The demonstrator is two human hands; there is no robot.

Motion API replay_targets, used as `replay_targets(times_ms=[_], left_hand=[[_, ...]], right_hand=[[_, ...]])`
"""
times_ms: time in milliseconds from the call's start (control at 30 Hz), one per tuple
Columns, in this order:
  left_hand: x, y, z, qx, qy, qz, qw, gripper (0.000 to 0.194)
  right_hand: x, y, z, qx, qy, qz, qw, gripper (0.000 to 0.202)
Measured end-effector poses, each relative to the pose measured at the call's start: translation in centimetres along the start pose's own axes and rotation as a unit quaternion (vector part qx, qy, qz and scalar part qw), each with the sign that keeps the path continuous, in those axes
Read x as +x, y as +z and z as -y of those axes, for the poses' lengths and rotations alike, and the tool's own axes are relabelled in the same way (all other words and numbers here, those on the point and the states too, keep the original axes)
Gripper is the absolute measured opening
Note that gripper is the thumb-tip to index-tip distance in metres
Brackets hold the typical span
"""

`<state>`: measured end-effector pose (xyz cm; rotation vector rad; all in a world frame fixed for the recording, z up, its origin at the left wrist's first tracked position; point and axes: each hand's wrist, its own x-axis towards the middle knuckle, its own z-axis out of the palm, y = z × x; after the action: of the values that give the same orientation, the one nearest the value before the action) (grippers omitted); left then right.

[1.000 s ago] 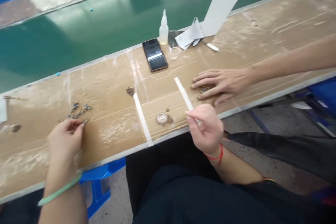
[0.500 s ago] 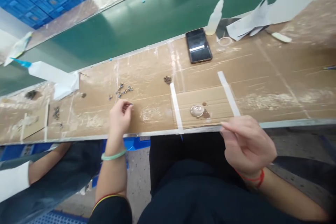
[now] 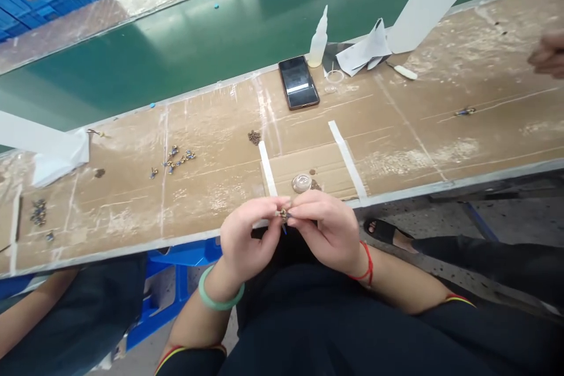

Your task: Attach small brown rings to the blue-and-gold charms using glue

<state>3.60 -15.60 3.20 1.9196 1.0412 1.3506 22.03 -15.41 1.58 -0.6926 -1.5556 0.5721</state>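
My left hand (image 3: 251,238) and my right hand (image 3: 328,229) meet above the bench's front edge. Between their pinched fingertips is a small gold and dark metal piece (image 3: 283,213), gripped from both sides. Just beyond my fingers, a clear round blob (image 3: 302,183) lies on a cardboard pad (image 3: 326,161) with white tape strips. A heap of small brown parts (image 3: 254,137) sits behind the pad's left corner. Farther left lie several small gold and blue pieces (image 3: 178,160).
A phone (image 3: 298,82), a nozzle bottle (image 3: 318,41), crumpled white paper (image 3: 365,53) and a white-handled tool (image 3: 403,71) line the back. Another person's hand (image 3: 549,59) is at the far right. A person's arm (image 3: 35,305) shows at lower left.
My hands were apart, the left near the gold and blue pieces; now they are together at the centre with a small piece between them. The view has shifted right.
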Motion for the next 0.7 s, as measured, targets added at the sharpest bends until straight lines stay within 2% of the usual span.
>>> replay_targets(times_ms=[67, 133, 233, 333, 500, 600, 700], left_hand=[[0.1, 0.7, 0.0, -0.114, -0.113, -0.012, 0.987, 0.011], [0.3, 1.1, -0.2, -0.200, -0.215, 0.007, 0.956, 0.030], [0.4, 1.4, -0.5, -0.234, -0.287, 0.054, 0.927, 0.048], [0.3, 1.6, -0.5, -0.230, -0.305, 0.074, 0.921, 0.053], [-0.1, 2.6, -0.3, -0.290, -0.310, 0.092, 0.901, 0.057], [0.4, 3.0, -0.6, -0.293, -0.285, 0.108, 0.906, 0.058], [2.4, 2.4, 0.3, -0.222, -0.245, 0.139, 0.933, 0.056]], right_hand=[[0.2, -0.5, 0.0, 0.006, 0.008, 0.003, 1.000, 0.020], [0.4, -0.8, -0.1, 0.007, 0.010, 0.008, 1.000, 0.018], [0.3, -1.0, -0.2, 0.012, 0.004, 0.009, 1.000, 0.016], [-0.2, -1.0, -0.2, 0.041, 0.027, 0.008, 0.999, 0.015], [-0.8, -1.0, -0.1, 0.097, 0.090, -0.008, 0.991, 0.008], [-0.9, -0.8, -0.1, 0.121, 0.129, -0.034, 0.984, 0.013], [-1.0, -1.0, -0.5, 0.142, 0.145, -0.064, 0.977, 0.010]])
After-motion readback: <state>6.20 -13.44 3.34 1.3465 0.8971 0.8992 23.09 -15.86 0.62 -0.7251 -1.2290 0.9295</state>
